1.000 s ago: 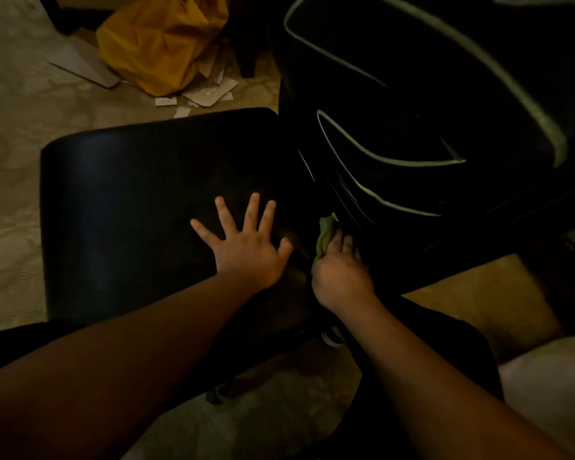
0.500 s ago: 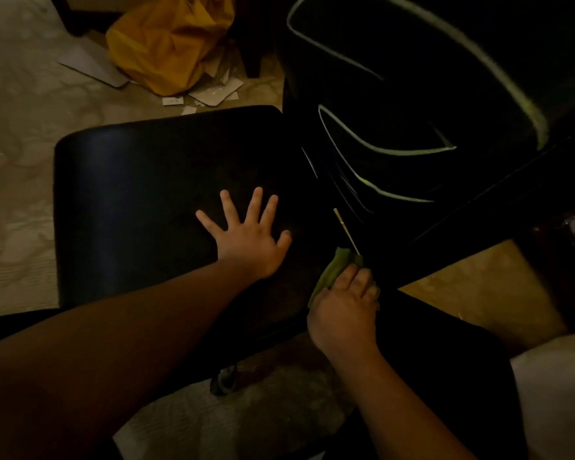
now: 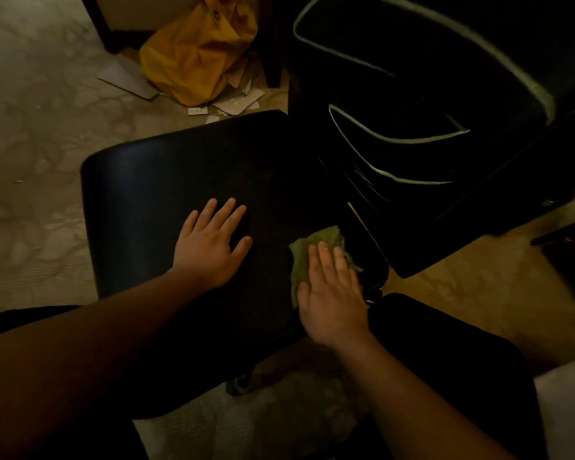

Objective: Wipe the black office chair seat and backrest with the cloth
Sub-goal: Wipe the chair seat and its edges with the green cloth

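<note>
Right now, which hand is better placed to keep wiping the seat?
The right hand: it lies flat on the cloth at the seat's near right corner. The left hand lies bare on the seat.

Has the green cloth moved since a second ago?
Yes. The green cloth has come out of the gap by the backrest onto the seat, flat under the right hand.

Dim, warm-tinted view, deep shadows, soft blur, wide-angle bending at edges.
</note>
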Demonstrator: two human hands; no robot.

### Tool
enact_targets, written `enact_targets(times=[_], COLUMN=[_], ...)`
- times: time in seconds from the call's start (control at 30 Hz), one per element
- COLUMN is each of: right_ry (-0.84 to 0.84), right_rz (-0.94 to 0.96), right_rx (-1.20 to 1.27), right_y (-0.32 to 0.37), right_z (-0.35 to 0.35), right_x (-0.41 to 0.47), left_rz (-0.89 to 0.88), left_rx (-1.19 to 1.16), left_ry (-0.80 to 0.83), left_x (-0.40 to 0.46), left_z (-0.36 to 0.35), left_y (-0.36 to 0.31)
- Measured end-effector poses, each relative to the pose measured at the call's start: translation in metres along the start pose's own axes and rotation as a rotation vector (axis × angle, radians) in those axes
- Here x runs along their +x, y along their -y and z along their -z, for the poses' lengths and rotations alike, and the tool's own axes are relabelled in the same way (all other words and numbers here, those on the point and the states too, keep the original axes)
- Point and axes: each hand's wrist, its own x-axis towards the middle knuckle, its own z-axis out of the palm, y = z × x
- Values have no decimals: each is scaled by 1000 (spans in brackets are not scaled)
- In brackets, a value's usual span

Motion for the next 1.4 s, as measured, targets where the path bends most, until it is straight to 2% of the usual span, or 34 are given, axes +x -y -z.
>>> enact_targets(times=[0.1,0.27,0.47,0.6,0.73,0.83,0.93,1.03,1.1,1.23,1.3,1.4], right_ry=[17,60,106,86,128,153,97,1,7,57,59,51], right_rz=[-54,-150,-154,83,483,647,561,296,111,-145,-169,71], right_rx=[11,-11,-24,-115,-143,-117,-103,-98,-64,8,22,-60], right_y=[-20,-48,-19,56,136,144,108,62,30,14,43,105], right_z=[12,27,45,23,-12,-22,-16,-1,12,31,28,8], right_x=[25,81,115,83,16,-16,-3,30,54,86,91,67], left_rz=[25,175,391,424,410,429,470,542,574,465,435,373], left_rx=[11,40,25,9,-33,-61,-59,-71,-102,-24,-8,-13], left_ry=[15,57,32,28,8,1,0,9,-22,-117,-108,-80], left_x=[-11,-35,-73,-86,-89,-91,-101,-108,-110,-114,-113,-115], left_z=[7,17,29,31,25,24,23,18,21,26,29,31], left_y=[14,50,97,114,118,121,112,84,73,72,68,61])
